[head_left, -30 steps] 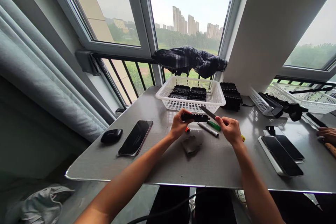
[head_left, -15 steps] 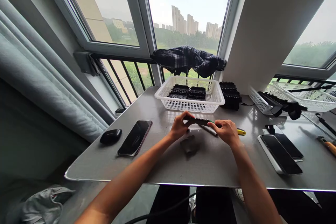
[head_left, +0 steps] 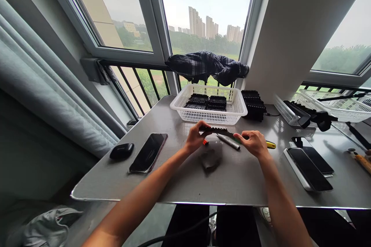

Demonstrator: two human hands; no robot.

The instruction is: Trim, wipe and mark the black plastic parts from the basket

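Note:
A dark strip with a toothed upper edge (head_left: 218, 129) is raised above the grey table. My left hand (head_left: 197, 137) is closed on its left end. At the strip's right end, my right hand (head_left: 252, 142) is closed on a tool whose yellow end (head_left: 271, 145) sticks out to the right; a thin dark part reaches toward the strip. Beneath lie a grey marker pen (head_left: 228, 142) and a small red item (head_left: 205, 141) close to my left fingers. A blurred dark patch (head_left: 211, 159) shows on the table between my forearms.
Behind my hands a white basket (head_left: 208, 115) holds black toothed parts, with a black stack (head_left: 253, 105) at its right. Phones lie left (head_left: 148, 153) and right (head_left: 311, 169); a black case (head_left: 121, 151) is far left. More baskets and tools stand at the right.
My right hand has moved slightly right with the yellow-ended tool. More of the marker pen shows, and the red item is now visible below my left fingers.

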